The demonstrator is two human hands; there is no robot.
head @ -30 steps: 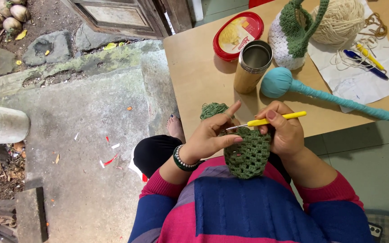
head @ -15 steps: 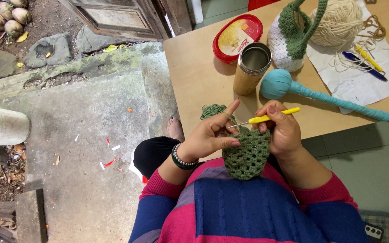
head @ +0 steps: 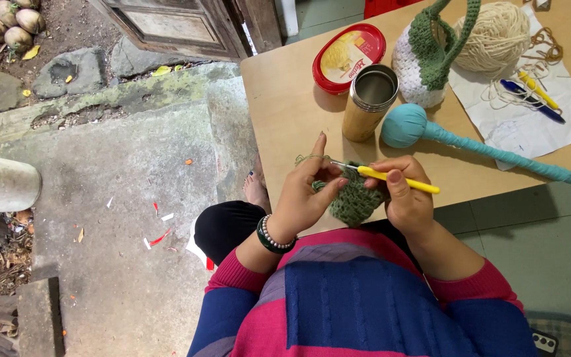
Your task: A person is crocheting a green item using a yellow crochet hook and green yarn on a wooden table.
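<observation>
A green crochet piece (head: 355, 201) hangs between both hands over my lap, at the near edge of the wooden table (head: 285, 112). My left hand (head: 305, 192) pinches its left side, index finger raised with green yarn looped over it. My right hand (head: 404, 195) grips a yellow-handled crochet hook (head: 391, 177), whose metal tip points left into the stitches.
On the table stand a metal cup (head: 368, 100), a red oval lidded tub (head: 348, 56), a white and green crocheted object (head: 431, 56), a cream yarn ball (head: 494, 36), a teal wrapped stick (head: 470, 145) and paper (head: 530, 122) with pens. Stone ground and a step lie left.
Both hands and the crochet piece have shifted slightly up toward the table edge. The hook now lies flatter, its tip in the stitches by the left fingers.
</observation>
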